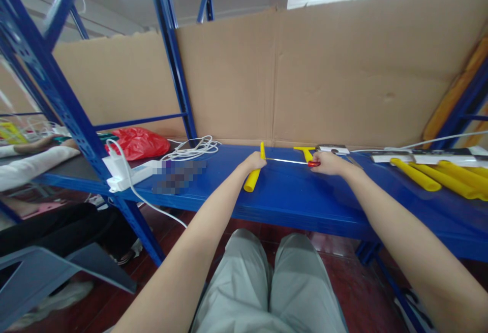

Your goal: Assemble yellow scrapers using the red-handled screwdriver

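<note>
My left hand [257, 161] is closed around a yellow plastic handle [250, 181], whose round lower end points toward me. In my right hand [328, 163] is a screwdriver [314, 163] with a red grip, its long metal shaft level and pointing left. The shaft's tip reaches the yellow handle beside my left fingers; whether it touches cannot be made out. Just behind my right hand a yellow T-shaped piece [307, 152] lies on the blue shelf [282, 190].
Several yellow handles [417, 175] and long white-and-silver strips [430, 157] lie at the right. To the left are a white power strip [133, 174], coiled white cable [198, 149] and a red plastic bag [139, 143]. Cardboard [343, 68] stands behind. Another person's sleeve [41, 164] shows far left.
</note>
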A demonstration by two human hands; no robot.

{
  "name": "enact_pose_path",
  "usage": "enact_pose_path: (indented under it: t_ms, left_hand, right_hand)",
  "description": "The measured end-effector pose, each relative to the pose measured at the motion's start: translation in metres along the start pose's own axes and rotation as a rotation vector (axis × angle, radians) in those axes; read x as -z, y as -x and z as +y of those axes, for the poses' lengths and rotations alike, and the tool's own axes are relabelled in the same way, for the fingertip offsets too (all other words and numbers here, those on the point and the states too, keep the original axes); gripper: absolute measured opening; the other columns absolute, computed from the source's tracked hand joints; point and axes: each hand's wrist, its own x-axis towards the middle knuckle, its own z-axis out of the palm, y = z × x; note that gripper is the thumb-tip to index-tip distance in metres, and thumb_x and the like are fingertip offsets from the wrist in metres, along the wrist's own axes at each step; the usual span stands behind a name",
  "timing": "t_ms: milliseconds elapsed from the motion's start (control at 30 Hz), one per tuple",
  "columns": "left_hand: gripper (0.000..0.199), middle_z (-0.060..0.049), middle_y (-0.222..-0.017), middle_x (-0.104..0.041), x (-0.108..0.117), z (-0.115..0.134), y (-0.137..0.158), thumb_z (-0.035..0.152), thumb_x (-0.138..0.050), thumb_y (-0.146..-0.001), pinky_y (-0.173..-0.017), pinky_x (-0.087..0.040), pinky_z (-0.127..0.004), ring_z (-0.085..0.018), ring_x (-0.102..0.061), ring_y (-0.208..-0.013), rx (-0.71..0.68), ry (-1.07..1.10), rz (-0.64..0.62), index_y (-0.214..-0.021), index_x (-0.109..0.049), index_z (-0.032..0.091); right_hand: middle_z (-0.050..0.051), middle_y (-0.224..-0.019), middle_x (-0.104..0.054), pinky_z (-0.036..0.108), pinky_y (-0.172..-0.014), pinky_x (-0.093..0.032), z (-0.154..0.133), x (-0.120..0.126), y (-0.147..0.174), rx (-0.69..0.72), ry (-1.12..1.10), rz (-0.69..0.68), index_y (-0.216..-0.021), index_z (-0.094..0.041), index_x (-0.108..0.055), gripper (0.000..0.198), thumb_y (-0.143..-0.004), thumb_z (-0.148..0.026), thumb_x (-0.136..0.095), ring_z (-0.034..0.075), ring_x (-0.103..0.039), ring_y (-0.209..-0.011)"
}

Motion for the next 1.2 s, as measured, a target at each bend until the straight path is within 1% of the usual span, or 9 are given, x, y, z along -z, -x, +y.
enact_pose_path:
  t_ms: [200, 367, 567, 667, 767, 867, 1000, 1100, 1200]
  left_hand:
    - [0.034, -0.02, -0.105, -0.071, 0.001, 0.002, 0.002, 0.004, -0.054, -0.078, -0.055, -0.044, -0.022, -0.023, -0.069, -0.082, -0.001, -0.002, -0.004, -0.11, -0.065, 0.0]
    - [0.029, -0.019, -0.1, -0.071, 0.002, 0.002, 0.003, 0.004, -0.055, -0.078, -0.053, -0.042, -0.021, -0.023, -0.068, -0.08, 0.006, 0.024, -0.002, -0.105, -0.066, 0.0]
    - [0.025, -0.012, -0.084, -0.071, -0.001, -0.01, -0.002, 0.004, -0.055, -0.074, -0.051, -0.041, -0.021, -0.018, -0.065, -0.066, 0.011, 0.17, 0.01, -0.096, -0.068, 0.003]
    - [0.022, -0.007, -0.07, -0.067, -0.004, -0.014, -0.005, 0.004, -0.055, -0.072, -0.05, -0.041, -0.022, -0.016, -0.06, -0.057, 0.02, 0.257, 0.017, -0.09, -0.068, 0.005]
    - [0.017, -0.002, -0.059, -0.06, -0.004, -0.012, -0.006, 0.005, -0.057, -0.071, -0.049, -0.04, -0.022, -0.013, -0.054, -0.051, 0.013, 0.315, 0.008, -0.084, -0.067, 0.006]
    - [0.015, 0.001, -0.058, -0.057, -0.006, -0.002, -0.004, 0.005, -0.056, -0.071, -0.049, -0.039, -0.021, -0.012, -0.051, -0.05, -0.06, 0.357, 0.015, -0.081, -0.066, 0.008]
    - [0.013, 0.001, -0.06, -0.058, -0.013, 0.021, 0.001, 0.005, -0.055, -0.07, -0.055, -0.041, -0.021, -0.011, -0.052, -0.053, -0.2, 0.368, 0.0, -0.077, -0.066, 0.009]
    - [0.015, 0.0, -0.062, -0.06, -0.022, 0.037, 0.002, 0.007, -0.056, -0.07, -0.058, -0.043, -0.022, -0.013, -0.055, -0.056, -0.287, 0.335, -0.039, -0.079, -0.067, 0.009]
    - [0.013, 0.0, -0.063, -0.06, -0.03, 0.048, 0.001, 0.007, -0.057, -0.069, -0.059, -0.042, -0.023, -0.014, -0.056, -0.058, -0.358, 0.28, -0.029, -0.077, -0.067, 0.01]
  right_hand:
    - [0.001, -0.061, -0.06, 0.025, -0.052, -0.033, 0.015, -0.001, -0.001, 0.067, -0.045, -0.015, -0.06, -0.02, -0.059, 0.011, -0.068, -0.027, -0.063, 0.014, -0.053, -0.057]
    - [0.001, -0.062, -0.062, 0.026, -0.055, -0.037, 0.021, -0.001, -0.001, 0.104, -0.148, -0.075, -0.061, -0.02, -0.061, 0.018, -0.07, -0.036, -0.065, 0.016, -0.055, -0.06]
    - [0.003, -0.069, -0.066, 0.027, -0.058, -0.042, 0.016, -0.005, -0.001, 0.192, -0.285, -0.154, -0.07, -0.02, -0.067, 0.029, -0.071, -0.049, -0.066, 0.017, -0.058, -0.064]
    - [0.004, -0.073, -0.068, 0.028, -0.059, -0.044, 0.01, -0.005, 0.0, 0.186, -0.327, -0.183, -0.074, -0.02, -0.068, 0.026, -0.072, -0.046, -0.067, 0.018, -0.061, -0.066]
    - [0.006, -0.073, -0.068, 0.029, -0.062, -0.047, 0.003, -0.007, 0.0, 0.168, -0.369, -0.19, -0.077, -0.019, -0.068, 0.023, -0.076, -0.042, -0.066, 0.019, -0.063, -0.067]
    - [0.007, -0.079, -0.07, 0.031, -0.069, -0.05, -0.005, -0.011, -0.002, 0.156, -0.425, -0.126, -0.084, -0.018, -0.068, 0.021, -0.079, -0.038, -0.065, 0.019, -0.065, -0.071]
    - [0.009, -0.087, -0.071, 0.033, -0.076, -0.052, -0.016, -0.019, -0.007, 0.155, -0.47, 0.088, -0.091, -0.017, -0.066, 0.016, -0.082, -0.03, -0.062, 0.019, -0.065, -0.078]
    - [0.009, -0.09, -0.071, 0.033, -0.077, -0.051, -0.02, -0.023, -0.011, 0.173, -0.503, 0.215, -0.094, -0.017, -0.064, 0.015, -0.083, -0.027, -0.059, 0.019, -0.065, -0.079]
    - [0.009, -0.086, -0.071, 0.032, -0.074, -0.05, -0.018, -0.023, -0.014, 0.151, -0.484, 0.286, -0.088, -0.017, -0.063, 0.011, -0.084, -0.025, -0.057, 0.018, -0.064, -0.075]
